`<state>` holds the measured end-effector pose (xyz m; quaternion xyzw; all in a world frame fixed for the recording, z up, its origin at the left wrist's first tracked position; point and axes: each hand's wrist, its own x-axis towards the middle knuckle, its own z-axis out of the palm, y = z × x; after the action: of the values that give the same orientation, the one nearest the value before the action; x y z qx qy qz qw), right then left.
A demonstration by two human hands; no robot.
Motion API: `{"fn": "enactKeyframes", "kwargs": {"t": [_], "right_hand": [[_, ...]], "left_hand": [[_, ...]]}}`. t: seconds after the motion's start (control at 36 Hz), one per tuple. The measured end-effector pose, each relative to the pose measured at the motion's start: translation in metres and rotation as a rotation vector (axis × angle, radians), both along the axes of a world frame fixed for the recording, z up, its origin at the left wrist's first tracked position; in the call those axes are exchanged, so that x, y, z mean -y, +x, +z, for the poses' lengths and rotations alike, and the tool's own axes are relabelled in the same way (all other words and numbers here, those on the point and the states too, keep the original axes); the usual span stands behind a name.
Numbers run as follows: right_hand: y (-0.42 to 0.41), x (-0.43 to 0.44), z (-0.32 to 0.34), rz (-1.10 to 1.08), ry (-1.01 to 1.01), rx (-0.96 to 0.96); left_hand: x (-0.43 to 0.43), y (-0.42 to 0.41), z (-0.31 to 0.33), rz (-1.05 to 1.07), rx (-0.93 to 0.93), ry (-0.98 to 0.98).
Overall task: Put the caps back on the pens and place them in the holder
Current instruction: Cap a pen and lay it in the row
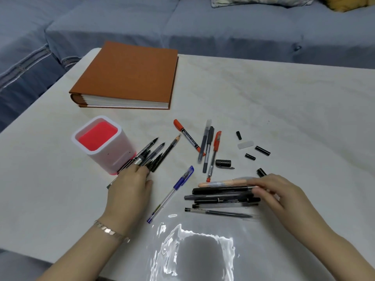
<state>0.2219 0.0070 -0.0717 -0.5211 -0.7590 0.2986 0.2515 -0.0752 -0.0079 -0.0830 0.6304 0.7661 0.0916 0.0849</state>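
Left hand (129, 185) rests palm-down over a fan of uncapped black pens (154, 155), the white pen holder (113, 159) just beside its fingertips. Right hand (272, 191), blurred, touches stacked black pens (219, 191); whether it pinches one I cannot tell. Loose caps (262, 150) lie just beyond it.

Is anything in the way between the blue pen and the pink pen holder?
Yes. The left hand and a bunch of black pens lie between the blue pen and the holder. Nothing covers the holder's open top.
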Motion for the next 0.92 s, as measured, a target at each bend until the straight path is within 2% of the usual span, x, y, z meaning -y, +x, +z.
{"fn": "enactKeyframes", "kwargs": {"t": [0.14, 0.28, 0.44, 0.58, 0.72, 0.92], "right_hand": [[0.002, -0.004, -0.010, -0.064, -0.005, 0.086], [-0.006, -0.006, -0.016, -0.014, 0.044, 0.229], [0.008, -0.014, -0.011, -0.225, 0.022, 0.225], [0.030, -0.028, -0.009, -0.384, -0.082, 0.244], [0.030, -0.040, -0.010, -0.331, -0.204, 0.235], [0.017, -0.055, -0.013, -0.280, -0.275, 0.361]], "left_hand": [[0.000, 0.003, -0.003, 0.027, 0.026, -0.014], [0.002, 0.007, 0.001, 0.057, 0.067, 0.010], [0.003, 0.022, 0.020, 0.033, 0.297, 0.054], [0.003, 0.042, 0.036, -0.051, 0.467, 0.081], [0.002, 0.057, 0.041, -0.151, 0.567, 0.058], [0.005, 0.064, 0.034, -0.189, 0.622, 0.016]]}}
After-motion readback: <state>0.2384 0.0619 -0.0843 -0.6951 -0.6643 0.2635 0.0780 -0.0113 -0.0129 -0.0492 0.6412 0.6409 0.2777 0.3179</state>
